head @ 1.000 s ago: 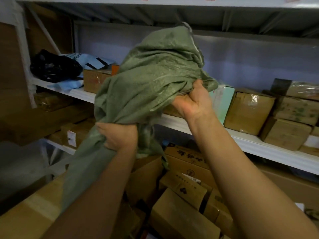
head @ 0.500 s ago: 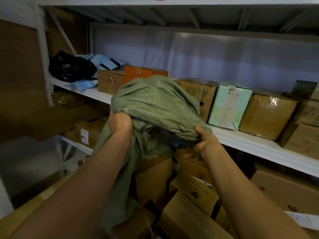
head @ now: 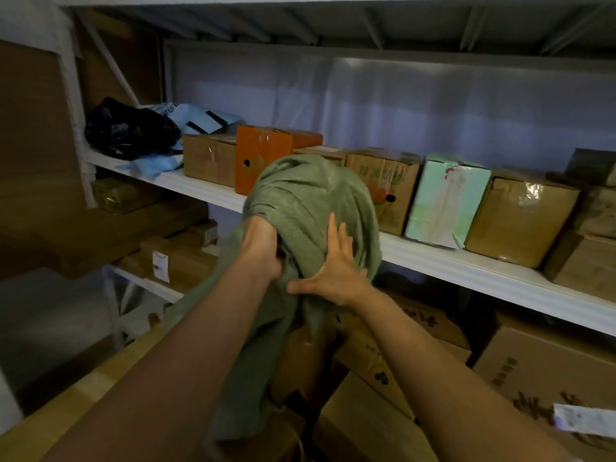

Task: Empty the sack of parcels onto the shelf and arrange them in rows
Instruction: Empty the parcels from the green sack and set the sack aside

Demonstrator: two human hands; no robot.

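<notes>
1. The green sack (head: 310,208) is sitting bunched up in the middle of the frame, held in the air in front of the white shelf (head: 466,265), with a long tail of it hanging down toward the bottom centre.
2. The left hand (head: 263,248) is gripping a fold of the sack, fingers curled into the fabric so you can't really see them.
3. The right hand (head: 333,271) is pressing flat against the sack just right of the left one, fingers spread wide and straight, thumb sticking out to the left.
4. Parcels are already lining up in a row on the shelf: a brown box (head: 206,158), an orange box (head: 263,158) just beside it, another brown box (head: 390,185) right of the sack, then a pale green box (head: 446,201) tilting a bit, then a taped brown box (head: 523,215).
5. In the upper left of the frame a black bag (head: 126,128) is lying on the shelf with some blue mailers (head: 200,116) behind it.
6. More cardboard boxes (head: 376,418) are piling up below the shelf, bottom centre and right.
</notes>
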